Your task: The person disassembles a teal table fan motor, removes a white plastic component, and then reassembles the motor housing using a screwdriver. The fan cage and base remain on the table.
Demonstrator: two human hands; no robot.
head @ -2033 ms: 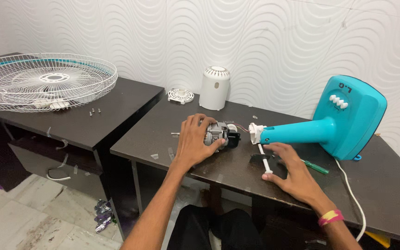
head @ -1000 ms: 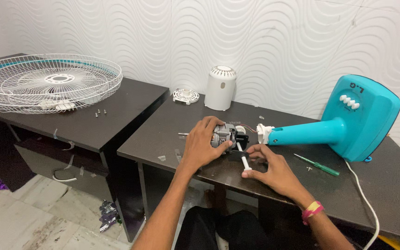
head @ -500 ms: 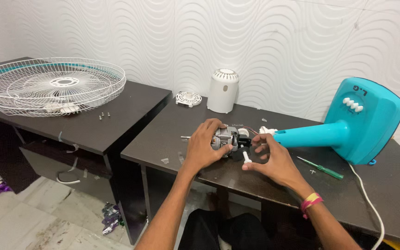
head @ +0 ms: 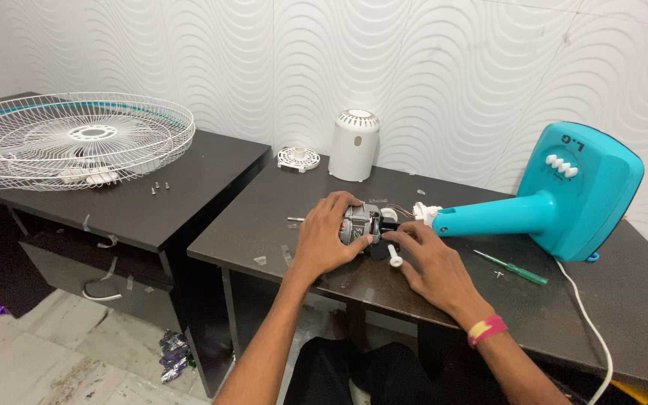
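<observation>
Left hand point(head: 329, 238) clasped the fan motor point(head: 360, 223) on the bench point(head: 279, 202), just beside the turquoise stand point(head: 534, 206). Right hand point(head: 433, 262) had moved in from the stand, fingers unclenched, touching the motor and white knob point(head: 394, 256).

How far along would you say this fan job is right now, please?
Done: the grille lies on the left desk beside loose screws, and the white motor cover stands by the wall. In hand: the left hand grips the bare motor; the right hand touches a white knob. Left: wires still link the motor to the teal stand; the green screwdriver lies unused.
</observation>
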